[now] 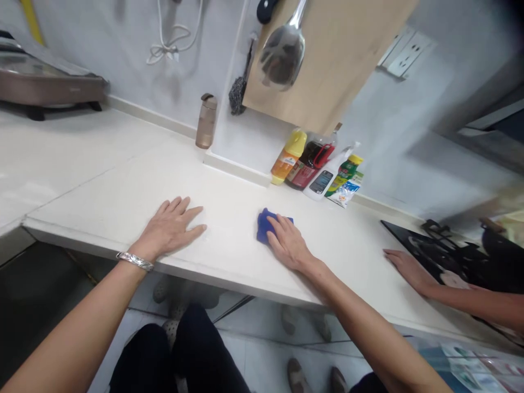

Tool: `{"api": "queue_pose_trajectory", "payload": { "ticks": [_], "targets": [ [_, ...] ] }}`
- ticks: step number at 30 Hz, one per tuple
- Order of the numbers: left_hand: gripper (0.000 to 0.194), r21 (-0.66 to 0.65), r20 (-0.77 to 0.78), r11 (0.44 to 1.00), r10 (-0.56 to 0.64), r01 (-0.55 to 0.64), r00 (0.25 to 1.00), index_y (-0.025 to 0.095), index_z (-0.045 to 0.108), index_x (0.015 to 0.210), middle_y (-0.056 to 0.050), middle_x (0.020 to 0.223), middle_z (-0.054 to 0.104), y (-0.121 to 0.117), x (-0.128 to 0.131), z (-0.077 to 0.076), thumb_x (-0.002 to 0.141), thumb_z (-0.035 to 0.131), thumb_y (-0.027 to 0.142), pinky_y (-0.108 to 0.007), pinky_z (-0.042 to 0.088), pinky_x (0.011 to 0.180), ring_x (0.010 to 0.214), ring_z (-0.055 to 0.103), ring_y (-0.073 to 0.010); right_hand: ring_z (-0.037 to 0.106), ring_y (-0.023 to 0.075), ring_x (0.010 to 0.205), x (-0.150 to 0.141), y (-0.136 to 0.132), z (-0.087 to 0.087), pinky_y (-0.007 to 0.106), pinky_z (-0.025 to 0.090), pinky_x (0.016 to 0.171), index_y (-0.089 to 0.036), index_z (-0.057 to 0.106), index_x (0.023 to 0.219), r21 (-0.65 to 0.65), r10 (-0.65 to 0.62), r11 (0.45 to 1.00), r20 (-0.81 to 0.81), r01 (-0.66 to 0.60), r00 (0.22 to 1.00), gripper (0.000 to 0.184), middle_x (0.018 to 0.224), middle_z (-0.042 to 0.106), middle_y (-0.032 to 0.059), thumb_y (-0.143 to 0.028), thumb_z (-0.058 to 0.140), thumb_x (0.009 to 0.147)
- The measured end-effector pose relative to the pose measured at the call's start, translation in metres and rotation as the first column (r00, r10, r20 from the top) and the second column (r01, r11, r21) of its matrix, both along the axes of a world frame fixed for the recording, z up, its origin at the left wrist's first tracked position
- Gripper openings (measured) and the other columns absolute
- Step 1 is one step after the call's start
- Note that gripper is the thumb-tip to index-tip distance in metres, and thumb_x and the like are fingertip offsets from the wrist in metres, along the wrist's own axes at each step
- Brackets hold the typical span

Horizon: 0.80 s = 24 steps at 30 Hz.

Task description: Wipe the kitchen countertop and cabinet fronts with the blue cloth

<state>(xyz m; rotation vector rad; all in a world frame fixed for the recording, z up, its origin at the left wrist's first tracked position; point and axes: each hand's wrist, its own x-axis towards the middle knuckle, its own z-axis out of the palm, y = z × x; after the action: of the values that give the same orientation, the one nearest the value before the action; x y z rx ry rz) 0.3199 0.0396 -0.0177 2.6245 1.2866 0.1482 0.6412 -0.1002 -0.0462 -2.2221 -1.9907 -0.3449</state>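
Under my right hand [289, 243] lies a folded blue cloth [264, 225], pressed against the white countertop [229, 245]. The fingers of that hand bend over the cloth, and part of it is hidden beneath them. My left hand [172, 226] rests flat near the counter's front edge with its fingers spread, holding nothing. A silver bracelet [134, 261] circles my left wrist.
Along the wall stand a brown water bottle [206, 123], a yellow-capped orange bottle [289, 158] and a white spray bottle [327, 177]. A metal turner [283, 54] hangs above. Another person's hand [411, 270] rests beside the black stove [434, 251]. An electric pan [49, 82] sits far left.
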Motion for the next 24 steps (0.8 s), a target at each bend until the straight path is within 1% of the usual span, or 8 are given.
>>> {"api": "queue_pose_trajectory", "payload": {
  "ticks": [2,7,10,14,17,20,22,24],
  "targets": [
    [0.072,0.001,-0.006,1.0,0.006,-0.006,1.0,0.03,0.035,0.161,-0.008,0.174,0.015,0.0,0.0,0.0,0.099,0.03,0.067,-0.048,0.009,0.133,0.162,0.01,-0.0279,0.036,0.0339,0.152,0.006,-0.014,-0.003,0.057,0.036,0.121,-0.014,0.048,0.154,0.02,0.016,1.0,0.02,-0.016,1.0,0.061,0.161,0.043,0.018,-0.046,0.025,0.108],
    [0.071,0.012,-0.023,1.0,0.014,-0.013,1.0,0.03,0.035,0.161,-0.009,0.173,0.015,0.0,-0.001,0.0,0.1,0.031,0.065,-0.048,0.009,0.133,0.162,0.01,-0.0281,0.037,0.0327,0.152,0.041,-0.076,-0.02,0.057,0.035,0.123,-0.015,0.049,0.153,0.115,0.024,0.993,0.023,-0.027,0.999,0.06,0.158,0.047,0.0177,-0.047,0.029,0.107],
    [0.071,0.024,-0.044,1.0,0.016,-0.015,0.999,0.029,0.034,0.161,-0.009,0.173,0.015,-0.002,0.0,0.002,0.1,0.03,0.064,-0.048,0.009,0.132,0.162,0.009,-0.0285,0.039,0.0325,0.151,0.08,-0.102,-0.019,0.058,0.033,0.124,-0.016,0.051,0.151,0.11,-0.02,0.994,-0.018,0.022,1.0,0.059,0.157,0.049,0.0174,-0.049,0.03,0.107],
    [0.069,0.04,-0.072,0.999,0.037,-0.034,0.997,0.027,0.033,0.162,-0.011,0.173,0.016,-0.005,0.003,0.004,0.101,0.031,0.061,-0.048,0.01,0.132,0.161,0.011,-0.0297,0.043,0.0304,0.148,0.144,-0.118,-0.012,0.054,0.035,0.124,-0.023,0.051,0.15,0.006,-0.058,0.998,-0.117,0.059,0.991,0.06,0.156,0.051,0.0126,-0.057,0.034,0.104],
    [0.069,0.049,-0.064,0.998,0.029,-0.026,0.998,0.027,0.034,0.161,-0.011,0.173,0.016,-0.006,0.005,0.004,0.101,0.032,0.06,-0.048,0.01,0.132,0.161,0.012,-0.0299,0.052,0.0297,0.14,0.187,-0.115,-0.012,0.049,0.04,0.12,-0.023,0.051,0.148,-0.005,-0.15,0.989,-0.104,0.15,0.983,0.06,0.149,0.057,0.0129,-0.058,0.035,0.103],
    [0.069,0.057,-0.072,0.998,0.034,-0.03,0.997,0.027,0.033,0.162,-0.01,0.173,0.016,-0.005,0.005,0.002,0.101,0.031,0.06,-0.049,0.011,0.133,0.161,0.011,-0.0291,0.054,0.0306,0.136,0.212,-0.093,-0.016,0.048,0.04,0.119,-0.016,0.049,0.147,-0.023,-0.277,0.961,-0.044,0.276,0.96,0.06,0.142,0.06,0.0172,-0.051,0.029,0.103],
    [0.07,0.065,-0.078,0.997,0.042,-0.037,0.996,0.028,0.033,0.162,-0.009,0.173,0.015,-0.003,0.004,-0.001,0.1,0.03,0.062,-0.049,0.011,0.133,0.161,0.011,-0.0285,0.053,0.0321,0.137,0.218,-0.071,-0.015,0.049,0.039,0.118,-0.016,0.047,0.149,-0.077,-0.388,0.92,-0.031,0.385,0.921,0.06,0.143,0.059,0.0182,-0.049,0.028,0.103],
    [0.071,0.081,-0.078,0.996,0.044,-0.038,0.996,0.029,0.033,0.162,-0.008,0.173,0.014,0.0,0.003,-0.005,0.1,0.029,0.063,-0.05,0.011,0.133,0.161,0.01,-0.0278,0.05,0.0351,0.139,0.216,-0.047,-0.01,0.052,0.04,0.114,-0.019,0.045,0.153,-0.133,-0.516,0.852,-0.04,0.507,0.856,0.062,0.147,0.056,0.018,-0.052,0.028,0.103]
  ]
}}
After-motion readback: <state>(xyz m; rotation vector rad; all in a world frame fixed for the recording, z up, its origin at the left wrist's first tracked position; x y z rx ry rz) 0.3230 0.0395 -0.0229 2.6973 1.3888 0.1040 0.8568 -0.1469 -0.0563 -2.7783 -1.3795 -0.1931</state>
